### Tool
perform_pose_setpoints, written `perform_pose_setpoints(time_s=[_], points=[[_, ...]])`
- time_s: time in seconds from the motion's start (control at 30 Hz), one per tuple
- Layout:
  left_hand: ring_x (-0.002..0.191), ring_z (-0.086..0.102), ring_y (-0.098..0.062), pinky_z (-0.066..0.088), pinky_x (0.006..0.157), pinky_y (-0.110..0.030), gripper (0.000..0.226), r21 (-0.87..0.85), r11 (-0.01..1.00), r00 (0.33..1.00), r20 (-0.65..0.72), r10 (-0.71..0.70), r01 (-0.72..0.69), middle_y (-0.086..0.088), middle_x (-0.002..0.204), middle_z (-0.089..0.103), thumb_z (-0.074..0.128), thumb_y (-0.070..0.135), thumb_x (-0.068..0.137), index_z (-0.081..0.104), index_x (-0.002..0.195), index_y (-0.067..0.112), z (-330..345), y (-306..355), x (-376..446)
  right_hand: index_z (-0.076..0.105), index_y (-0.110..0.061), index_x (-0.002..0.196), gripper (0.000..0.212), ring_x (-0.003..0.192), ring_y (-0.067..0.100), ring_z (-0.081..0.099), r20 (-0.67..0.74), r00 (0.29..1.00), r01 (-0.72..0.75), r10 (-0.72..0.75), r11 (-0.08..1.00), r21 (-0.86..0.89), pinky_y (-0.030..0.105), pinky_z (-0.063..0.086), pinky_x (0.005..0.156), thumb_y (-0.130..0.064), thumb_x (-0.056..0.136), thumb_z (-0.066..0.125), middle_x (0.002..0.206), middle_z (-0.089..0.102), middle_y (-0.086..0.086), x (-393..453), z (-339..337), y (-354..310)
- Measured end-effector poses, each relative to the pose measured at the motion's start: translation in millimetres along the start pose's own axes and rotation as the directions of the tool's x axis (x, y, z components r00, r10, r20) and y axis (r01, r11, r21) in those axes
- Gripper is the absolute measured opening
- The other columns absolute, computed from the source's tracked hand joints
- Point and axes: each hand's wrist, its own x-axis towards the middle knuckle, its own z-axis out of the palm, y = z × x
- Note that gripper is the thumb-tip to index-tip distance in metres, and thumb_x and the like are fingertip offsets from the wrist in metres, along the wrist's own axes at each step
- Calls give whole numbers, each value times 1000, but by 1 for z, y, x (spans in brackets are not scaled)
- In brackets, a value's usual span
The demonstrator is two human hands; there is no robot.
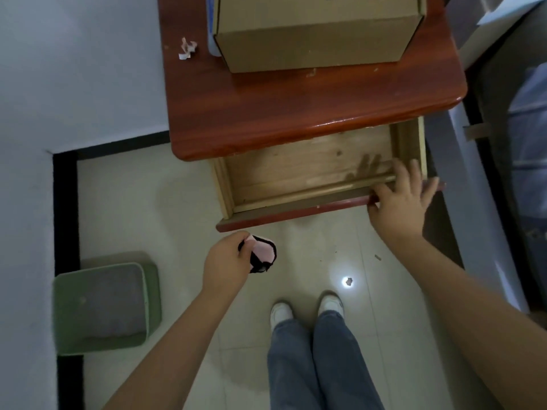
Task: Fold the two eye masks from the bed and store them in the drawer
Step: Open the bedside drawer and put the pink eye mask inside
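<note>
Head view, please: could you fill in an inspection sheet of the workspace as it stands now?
Surface: nightstand top, red-brown and glossy, with scuffs.
Job's things: drawer pulled open, bare wood inside; folded pink and black eye mask held in front of the drawer, not in it. A second mask cannot be told apart.
Clutter: cardboard box and paper scrap on the nightstand; green bin and small debris on the floor.
Hands: left hand shut on the eye mask; right hand grips the drawer front at its right end.
Cables: nothing seen.
Surroundings: pale wall, tiled floor, bed edge at right.
</note>
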Motion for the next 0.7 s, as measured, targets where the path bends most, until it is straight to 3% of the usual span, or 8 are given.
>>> perform_pose_setpoints(time_s=[0.1, 0.2, 0.27, 0.33, 0.4, 0.47, 0.6, 0.7], points=[[71, 52, -20, 21, 56, -17, 14, 44, 953, 940, -158, 301, -298, -20, 79, 67, 50, 2, 86, 63, 86, -2, -23, 38, 8, 61, -7, 103, 21, 122, 30, 47, 121, 970, 213, -213, 977, 9, 48, 5, 116, -14, 85, 52, 119, 63, 16, -1, 1, -17], [83, 60, -29, 39, 71, -31, 18, 60, 919, 895, -208, 394, -390, -25, 91, 68, 47, -3, 84, 63, 92, -5, -18, 72, 49, 61, -4, 105, 24, 112, 32, 55, 154, 949, 274, -273, 962, 22, 42, 21, 113, -12, 85, 51, 114, 66, 18, 0, -1, -21], [96, 57, -34, 43, 78, -39, 22, 134, 927, 933, -29, 357, -351, -24, 101, 64, 46, -6, 82, 61, 97, -2, 0, 85, 82, 62, -4, 104, 23, 110, 33, 57, 138, 949, 282, -282, 959, 24, 43, 26, 110, -12, 84, 54, 112, 67, 18, 1, -2, -17], [106, 53, -35, 42, 85, -39, 24, 306, 919, 963, 181, 201, -249, -22, 112, 59, 44, 1, 84, 57, 104, 3, 22, 84, 107, 63, -5, 102, 22, 107, 33, 59, 133, 947, 291, -293, 956, 32, 44, 29, 109, -12, 83, 56, 108, 69, 17, 1, 0, -16], [113, 49, -36, 43, 93, -44, 26, 445, 890, 965, 262, -21, -102, -20, 121, 53, 42, 10, 88, 51, 111, 7, 34, 73, 126, 66, -4, 96, 19, 98, 34, 64, 98, 946, 307, -309, 951, 38, 48, 35, 105, -9, 78, 62, 100, 72, 17, 0, 5, -15], [119, 45, -37, 42, 99, -51, 31, 482, 876, 952, 270, -147, -1, -21, 130, 47, 42, 15, 89, 43, 119, 7, 37, 59, 138, 68, -5, 90, 18, 90, 35, 67, 41, 942, 332, -333, 943, 27, 51, 41, 99, -7, 72, 68, 92, 74, 17, 0, 9, -14], [136, 24, -36, 33, 108, -53, 60, 529, 840, 949, 309, -60, -119, -17, 151, 23, 42, 13, 90, 14, 143, 13, 40, 47, 143, 60, -8, 108, 25, 111, 33, 56, 107, 947, 304, -304, 952, 13, 43, 26, 110, -13, 86, 51, 113, 67, 15, -1, 12, -11], [133, 30, -35, 33, 108, -47, 46, 505, 824, 952, 282, 123, -256, -18, 147, 31, 37, 13, 94, 28, 138, 7, 36, 52, 113, 50, -11, 122, 35, 126, 30, 43, 139, 944, 299, -299, 954, 22, 41, 14, 115, -13, 88, 46, 130, 56, 13, -3, 8, -12]])
